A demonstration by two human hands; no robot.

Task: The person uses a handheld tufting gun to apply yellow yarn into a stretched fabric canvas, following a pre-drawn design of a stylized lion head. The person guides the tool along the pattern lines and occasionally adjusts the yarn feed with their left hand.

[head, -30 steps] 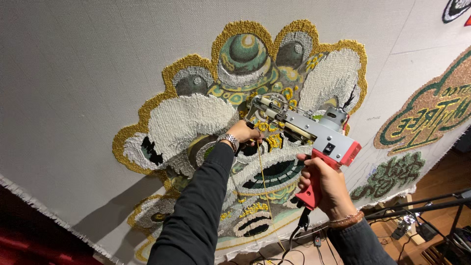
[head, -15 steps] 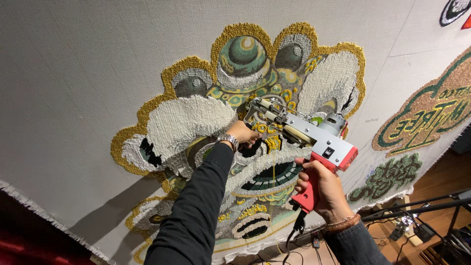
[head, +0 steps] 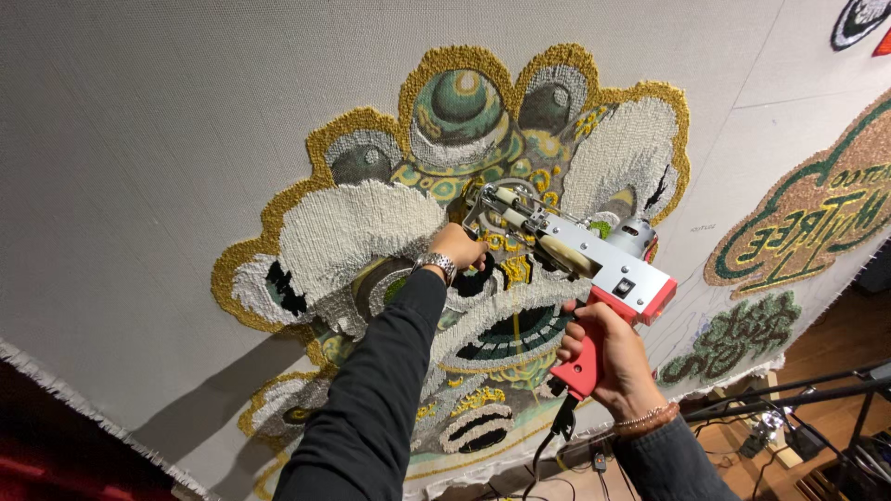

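A grey stretched cloth (head: 167, 139) fills the view, with a tufted design (head: 371, 223) in white, gold, green and black yarn at its middle. My right hand (head: 617, 357) grips the red handle of a tufting gun (head: 594, 264), whose metal nose presses into the design. My left hand (head: 457, 249), with a silver wristwatch, is closed on the gun's front grip, close against the cloth. A yellow yarn strand (head: 513, 306) hangs down from the gun's front. A black cord (head: 548, 445) drops from the handle.
Another tufted piece (head: 817, 213) in green and brown sits on the cloth at right, a smaller green one (head: 742, 339) below it. Black metal stand bars (head: 789, 394) and cables stand over a wooden floor at bottom right. The cloth's frayed edge (head: 83, 408) runs along bottom left.
Both hands and the tufting gun have shifted slightly down and left along the design; the grip on the gun is the same.
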